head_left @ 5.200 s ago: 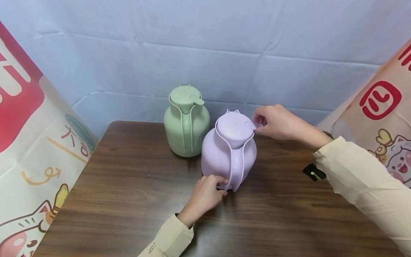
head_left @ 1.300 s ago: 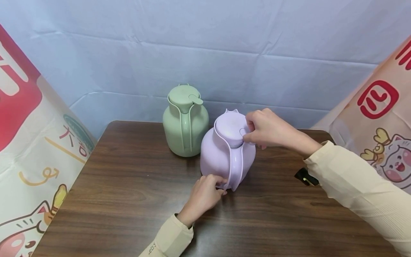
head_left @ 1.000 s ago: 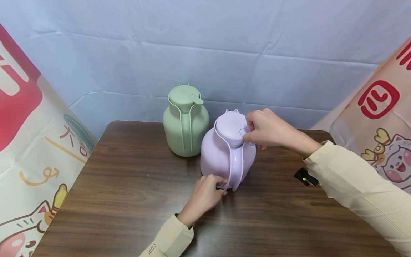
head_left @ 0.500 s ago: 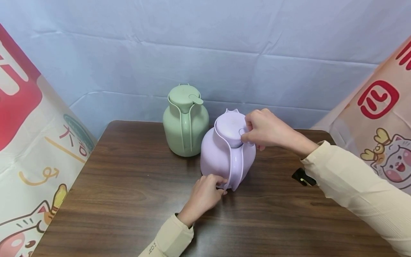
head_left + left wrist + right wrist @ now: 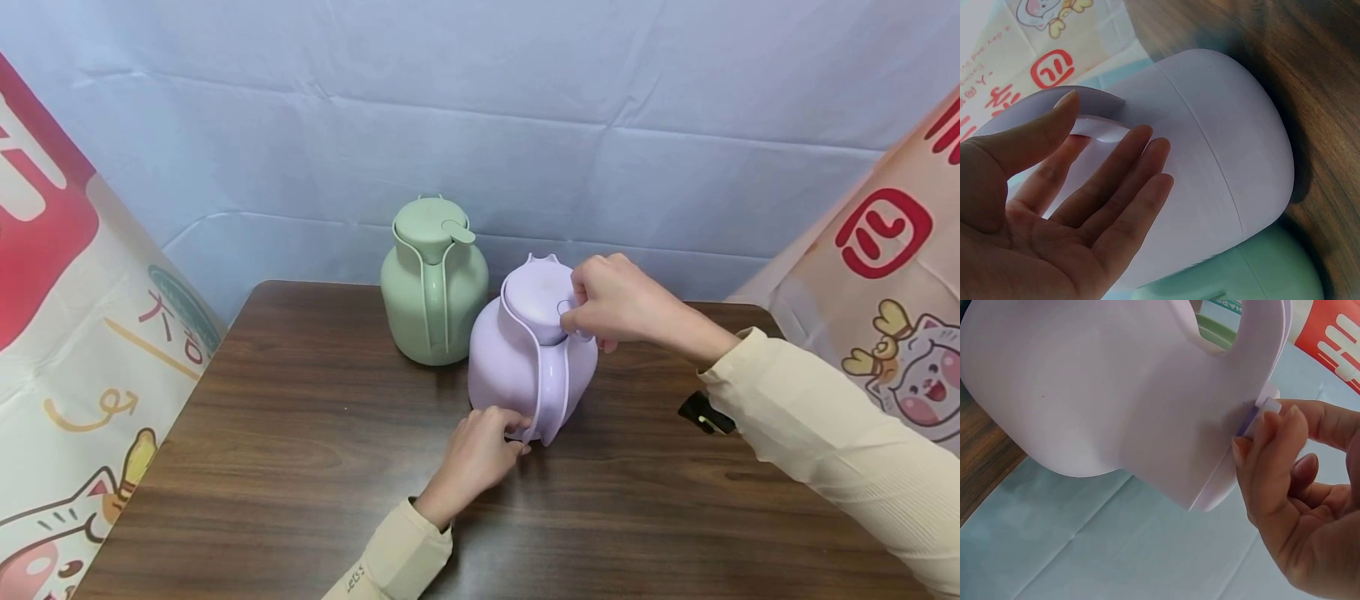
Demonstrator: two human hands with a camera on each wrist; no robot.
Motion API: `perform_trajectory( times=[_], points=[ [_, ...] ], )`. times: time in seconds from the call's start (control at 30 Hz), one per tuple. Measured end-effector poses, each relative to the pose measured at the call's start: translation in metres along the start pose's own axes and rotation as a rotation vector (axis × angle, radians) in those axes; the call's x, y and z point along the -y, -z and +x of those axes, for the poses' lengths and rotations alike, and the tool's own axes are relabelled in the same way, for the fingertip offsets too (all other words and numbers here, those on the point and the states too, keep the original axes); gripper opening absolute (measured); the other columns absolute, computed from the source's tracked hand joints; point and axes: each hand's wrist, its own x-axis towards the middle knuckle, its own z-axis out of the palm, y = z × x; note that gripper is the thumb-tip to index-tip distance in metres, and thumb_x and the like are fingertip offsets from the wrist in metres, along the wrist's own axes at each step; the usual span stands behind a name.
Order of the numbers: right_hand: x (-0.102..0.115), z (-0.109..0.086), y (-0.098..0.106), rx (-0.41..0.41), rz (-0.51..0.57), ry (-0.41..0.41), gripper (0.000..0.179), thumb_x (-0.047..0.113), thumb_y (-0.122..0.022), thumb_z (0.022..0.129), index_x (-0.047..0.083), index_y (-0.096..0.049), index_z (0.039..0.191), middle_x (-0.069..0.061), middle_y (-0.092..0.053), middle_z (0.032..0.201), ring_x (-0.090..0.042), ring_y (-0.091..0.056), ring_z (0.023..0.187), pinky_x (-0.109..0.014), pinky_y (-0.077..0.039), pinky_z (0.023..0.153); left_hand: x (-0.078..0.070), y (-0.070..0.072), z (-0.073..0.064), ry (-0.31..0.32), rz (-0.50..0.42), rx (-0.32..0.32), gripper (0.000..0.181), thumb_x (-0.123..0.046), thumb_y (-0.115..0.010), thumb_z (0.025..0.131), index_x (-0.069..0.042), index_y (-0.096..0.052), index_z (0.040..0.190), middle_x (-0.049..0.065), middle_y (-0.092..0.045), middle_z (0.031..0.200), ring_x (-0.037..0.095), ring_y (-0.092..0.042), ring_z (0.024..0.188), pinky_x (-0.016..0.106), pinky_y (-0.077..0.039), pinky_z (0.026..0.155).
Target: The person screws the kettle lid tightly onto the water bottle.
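Observation:
A lilac insulated jug (image 5: 501, 358) stands upright on the table, its handle (image 5: 553, 387) facing the person. My left hand (image 5: 482, 450) pinches the handle's lower end between thumb and index finger; in the left wrist view the other fingers (image 5: 1141, 194) extend beside the jug's body. At the jug's top, my right hand (image 5: 626, 300) pinches the tab (image 5: 1267, 411) of the round lid (image 5: 536, 292). From the head view that tab is mostly hidden by the fingers. Just behind and left stands a green jug (image 5: 408, 308) of the same shape, with its lid on.
The brown wooden table (image 5: 300, 467) carries both jugs. A pale blue cloth (image 5: 480, 125) hangs behind it, and printed sheets (image 5: 825, 275) hang at both sides. A small black object (image 5: 705, 412) shows beside the right sleeve.
Since the oldest frame, the lilac lid has turned clockwise, its tab coming round toward the handle, with my right hand moving left and nearer. Over the last second it creeps slightly further. Left hand holds still.

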Motion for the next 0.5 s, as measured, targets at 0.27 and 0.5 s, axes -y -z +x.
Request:
perform_trajectory(
  times=[0.27,0.5],
  points=[
    [0.0008,-0.0004,0.0001,0.002,0.003,-0.009,0.015,0.007,-0.059,0.074,0.001,-0.050,0.064,-0.008,-0.057,0.053,-0.013,-0.055,0.037,-0.028,-0.046,0.040,0.0000,0.0004,0.0003,0.007,-0.002,0.001,0.022,-0.007,-0.074,0.072,-0.013,-0.074,0.093,-0.001,-0.070,0.087,0.020,-0.065,0.075,0.030,-0.046,0.058],
    [-0.0002,0.0001,-0.0008,0.008,-0.001,-0.029,0.015,0.008,-0.061,0.073,0.001,-0.050,0.064,-0.008,-0.058,0.052,-0.013,-0.055,0.038,-0.029,-0.047,0.042,0.0002,0.0008,-0.0005,-0.001,0.012,0.000,0.023,-0.008,-0.074,0.072,-0.014,-0.074,0.093,-0.001,-0.070,0.087,0.019,-0.064,0.075,0.031,-0.046,0.059]
  ],
)
